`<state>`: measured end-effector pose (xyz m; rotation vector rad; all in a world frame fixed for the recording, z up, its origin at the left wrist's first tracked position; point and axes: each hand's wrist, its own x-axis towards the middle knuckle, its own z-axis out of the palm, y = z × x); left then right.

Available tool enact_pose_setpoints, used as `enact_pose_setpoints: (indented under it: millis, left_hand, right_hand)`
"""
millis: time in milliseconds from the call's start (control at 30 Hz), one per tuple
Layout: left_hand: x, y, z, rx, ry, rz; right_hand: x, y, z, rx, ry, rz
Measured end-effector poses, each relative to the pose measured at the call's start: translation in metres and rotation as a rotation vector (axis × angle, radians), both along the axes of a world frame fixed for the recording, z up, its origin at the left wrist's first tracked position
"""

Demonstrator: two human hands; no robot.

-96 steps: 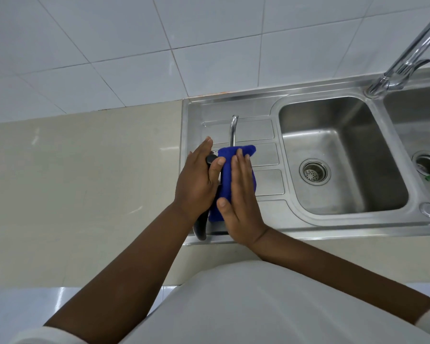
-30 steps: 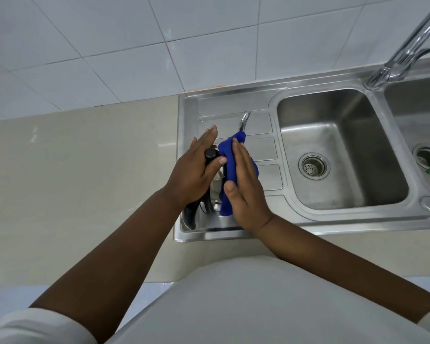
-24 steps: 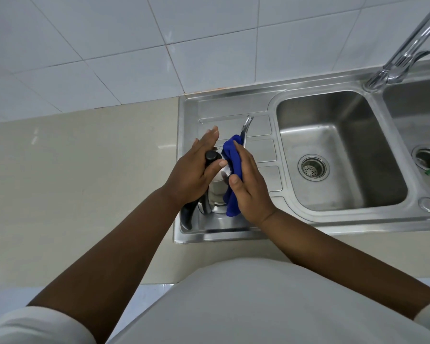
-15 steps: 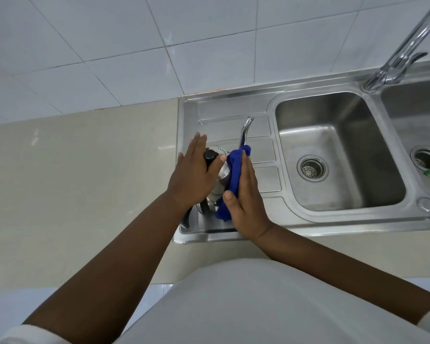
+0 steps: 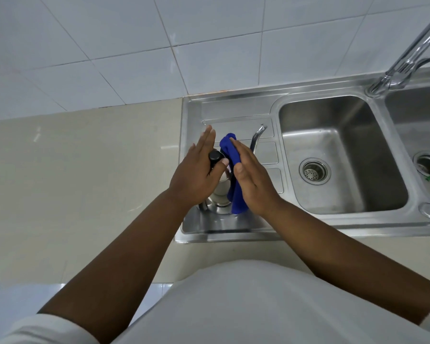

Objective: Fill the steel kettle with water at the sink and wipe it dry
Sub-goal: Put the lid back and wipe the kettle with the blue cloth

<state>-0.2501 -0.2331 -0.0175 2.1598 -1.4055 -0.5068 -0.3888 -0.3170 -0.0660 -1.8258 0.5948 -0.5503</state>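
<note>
The steel kettle (image 5: 220, 194) stands upright on the sink's ribbed draining board (image 5: 266, 155), its thin curved spout (image 5: 257, 135) pointing away from me to the right. My left hand (image 5: 197, 175) lies flat on the kettle's left side and lid, fingers straight, beside the black lid knob (image 5: 215, 156). My right hand (image 5: 252, 180) presses a blue cloth (image 5: 233, 170) against the kettle's right side. Most of the kettle's body is hidden under both hands.
A steel sink basin (image 5: 338, 155) with a drain strainer (image 5: 314, 171) lies right of the draining board. A tall tap (image 5: 407, 55) rises at the back right, beside a second basin (image 5: 422, 135). Beige counter (image 5: 84, 175) spreads to the left, white wall tiles behind.
My right hand has slid the blue cloth up and round the kettle's right side toward the lid. The kettle's spout has turned a little to the right. My left hand stays on the kettle.
</note>
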Motion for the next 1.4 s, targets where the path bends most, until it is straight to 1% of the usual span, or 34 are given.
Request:
enact_pose_setpoints:
  millis: [100,167,233,300,367,400,500,600,667,767,833,933,1033,1167,1267,1400]
  left_hand:
    - [0.002,0.000,0.001,0.018,-0.023,-0.008]
    - [0.002,0.000,0.004,0.036,-0.034,-0.021]
    - [0.003,0.000,0.005,0.045,-0.044,-0.049]
    - [0.005,0.000,0.005,0.043,-0.045,-0.077]
    - [0.007,0.001,0.003,0.045,-0.015,-0.097]
    - [0.008,0.001,0.002,0.046,0.002,-0.104]
    - [0.010,0.002,0.001,0.033,0.025,-0.119]
    - [0.011,0.002,0.000,0.034,-0.008,-0.133]
    - [0.011,0.002,0.000,0.024,-0.037,-0.138]
    - [0.010,0.003,0.003,-0.020,-0.087,-0.149]
    - [0.009,0.003,0.006,-0.045,-0.086,-0.161]
    - [0.010,0.003,0.007,-0.070,-0.082,-0.196]
    - [0.014,0.003,0.003,-0.077,-0.056,-0.227]
    - [0.015,0.003,-0.001,-0.065,-0.047,-0.212]
    - [0.015,0.002,-0.002,-0.032,-0.079,-0.200]
    - [0.013,0.002,-0.005,-0.003,-0.237,-0.161]
  right_hand:
    - [-0.003,0.008,-0.001,0.122,0.048,-0.062]
    - [-0.005,0.020,0.002,0.169,0.091,-0.094]
    - [-0.007,0.036,0.006,0.147,0.108,-0.098]
    - [-0.008,0.048,0.012,0.049,0.100,-0.078]
    - [-0.006,0.047,0.015,-0.024,0.090,-0.058]
    - [-0.004,0.041,0.016,-0.028,0.087,-0.054]
    - [0.002,0.018,0.015,0.030,0.061,-0.047]
    - [0.002,0.004,0.006,0.087,0.063,-0.047]
    - [-0.001,0.005,0.002,0.157,0.093,-0.067]
    - [-0.007,0.016,0.002,0.189,0.119,-0.085]
    - [-0.009,0.029,0.004,0.209,0.110,-0.092]
    - [-0.011,0.047,0.011,0.139,0.087,-0.086]
    - [-0.006,0.042,0.017,0.061,0.073,-0.075]
    - [0.005,0.018,0.013,0.101,0.032,-0.082]
    - [0.005,0.010,0.009,0.169,0.029,-0.092]
    - [-0.003,0.016,0.006,0.212,0.084,-0.115]
